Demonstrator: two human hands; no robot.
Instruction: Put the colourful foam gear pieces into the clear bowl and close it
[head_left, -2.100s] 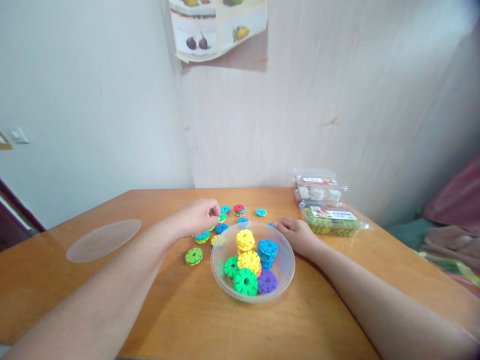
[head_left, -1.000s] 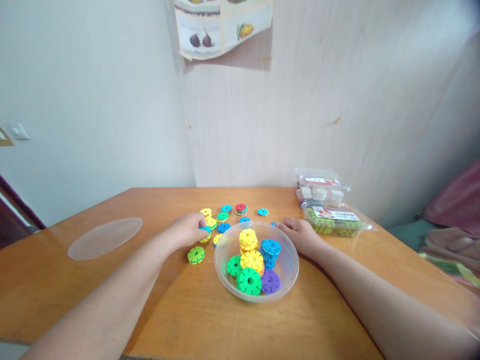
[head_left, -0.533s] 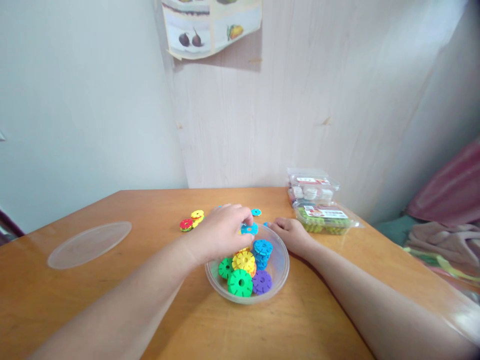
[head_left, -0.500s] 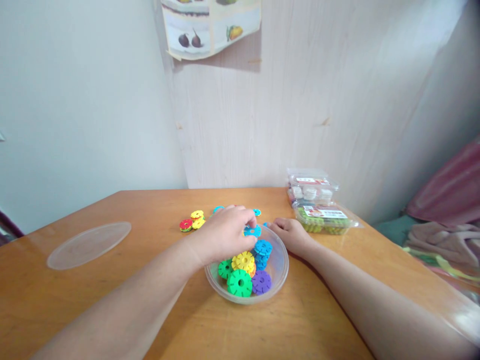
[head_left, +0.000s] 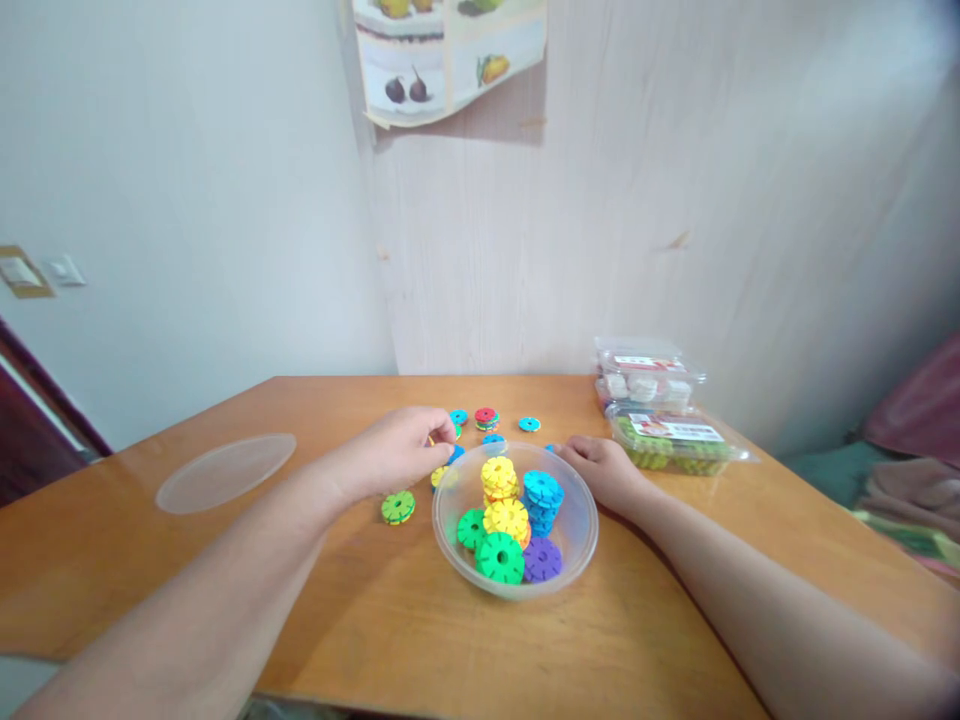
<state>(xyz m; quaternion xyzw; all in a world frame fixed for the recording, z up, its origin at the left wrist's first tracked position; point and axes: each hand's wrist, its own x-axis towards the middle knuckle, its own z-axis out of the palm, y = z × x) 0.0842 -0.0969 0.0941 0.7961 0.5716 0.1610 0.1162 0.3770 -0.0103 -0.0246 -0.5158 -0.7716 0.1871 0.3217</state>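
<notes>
My left hand (head_left: 405,442) reaches in just beyond the left side of the bowl, thumb and forefinger brought close together. A sliver of yellow shows in the gap between them; I can't tell whether I am pinching it or it lies behind. My right hand (head_left: 606,470) rests on the table (head_left: 480,650) with its fingers curled, beside the bowl's far right rim. A bit of blue (head_left: 550,448) shows at those fingertips, and I can't tell if they grip it.

The bowl (head_left: 576,512) stands between my forearms, clear and round. In it are notched discs with a hole in the middle: a yellow stack (head_left: 498,478) with more yellow in front, a blue stack (head_left: 543,490) to the right, a big green disc (head_left: 500,566) at the front and a purple disc (head_left: 543,560) beside it.

On the table, a lime-topped stack (head_left: 398,507) sits near my left wrist; farther back are a red-topped stack (head_left: 486,415) and a light blue disc (head_left: 529,425). My left hand and the bowl's rim partly cover other discs, so I can't count them.

A clear lid (head_left: 225,473) lies well to the left, plastic boxes (head_left: 671,440) to the right. The poster (head_left: 457,70) is cut off at the top.
</notes>
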